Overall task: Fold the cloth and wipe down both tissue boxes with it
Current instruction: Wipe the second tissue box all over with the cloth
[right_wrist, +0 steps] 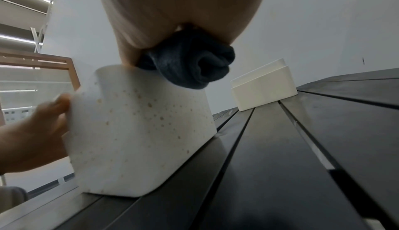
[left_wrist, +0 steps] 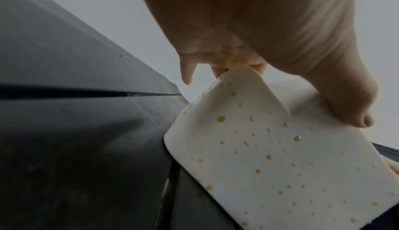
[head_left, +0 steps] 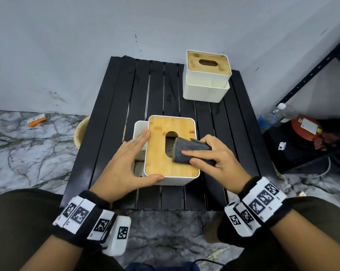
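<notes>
Wiping the lid of the near tissue box with the folded cloth.

The right hand (head_left: 214,155) grips the dark grey cloth (head_left: 190,152), folded into a thick wad, and presses it on the wooden lid (head_left: 165,163) at about 3 o'clock of the slot. The left hand (head_left: 130,159), fingers straight and spread, braces the near box (right_wrist: 138,131) at its 9 o'clock side. Its white walls are speckled with brownish spots. The far box (head_left: 206,83) stands at 1 o'clock on the black slatted table (head_left: 114,106), untouched. Risks, as I judge: a hard stroke could shift the lid or slide the box, the wad may unfold, and its edge could catch in the slot.
</notes>
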